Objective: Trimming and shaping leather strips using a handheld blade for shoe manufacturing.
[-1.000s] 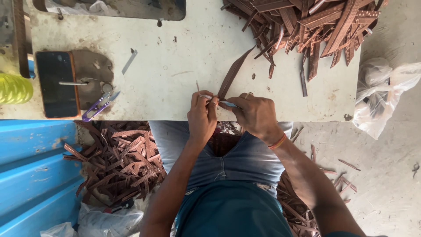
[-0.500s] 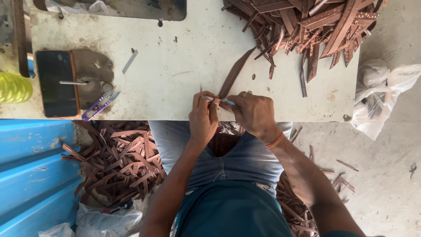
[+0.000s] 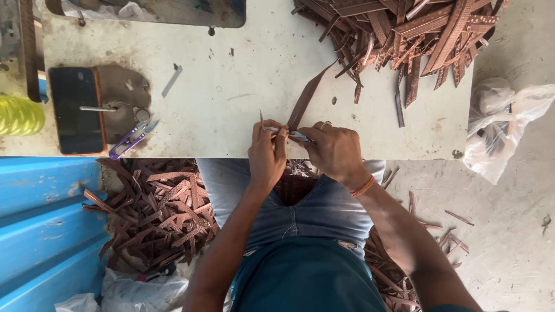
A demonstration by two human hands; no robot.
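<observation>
Sitting at a white worktable (image 3: 231, 86), a person is working a brown leather strip (image 3: 304, 99) at its near edge.

Lying across the table's far right corner is a large heap of brown strips (image 3: 416, 34), while more offcuts (image 3: 156, 208) are lying on the floor at the left. The left hand (image 3: 267, 155) and right hand (image 3: 334, 153) are meeting at the strip's near end, fingers closing around it; the right is also gripping a small blue-handled tool (image 3: 298, 135). Purple snips (image 3: 133, 138) are lying well to the left.
</observation>
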